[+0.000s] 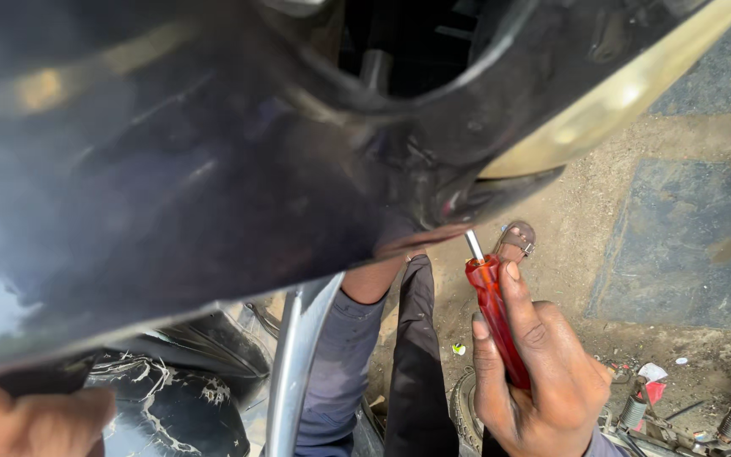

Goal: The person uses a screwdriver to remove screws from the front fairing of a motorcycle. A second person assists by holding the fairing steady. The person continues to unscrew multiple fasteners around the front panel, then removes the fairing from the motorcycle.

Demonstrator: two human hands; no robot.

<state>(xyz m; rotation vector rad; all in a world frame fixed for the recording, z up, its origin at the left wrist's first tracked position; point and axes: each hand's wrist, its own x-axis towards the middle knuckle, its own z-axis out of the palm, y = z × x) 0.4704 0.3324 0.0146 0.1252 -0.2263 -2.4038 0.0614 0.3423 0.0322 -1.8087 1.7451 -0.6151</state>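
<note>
My right hand [543, 372] is closed in a fist round the red handle of a screwdriver [492, 309], thumb laid up along it, so the tool stands nearly upright and leans a little to the left. Its long axis runs from my palm up to the short steel shaft, whose tip sits just under the lower edge of the black panel [213, 169] that fills the upper part of the view; whether the tip touches the panel I cannot tell. So the panel lies above and slightly left of this hand, and the right hand is much the nearer one to that edge. My left hand [19, 419] is only a blur at the bottom left corner, under the panel's near edge, and I cannot tell whether it is open or holding anything. Between the hands a grey metal strip [298, 355] curves down, with scuffed black bodywork to its left. Past it a leg in dark trousers [416, 355] reaches to a sandal [516, 239] on the dirt ground [585, 211]. Low on the right, by my wrist, lie springs and small metal parts [636, 410], with a red and white scrap [653, 381] among them and a tiny green bit [458, 348] nearer the leg. I see no readable label.
</note>
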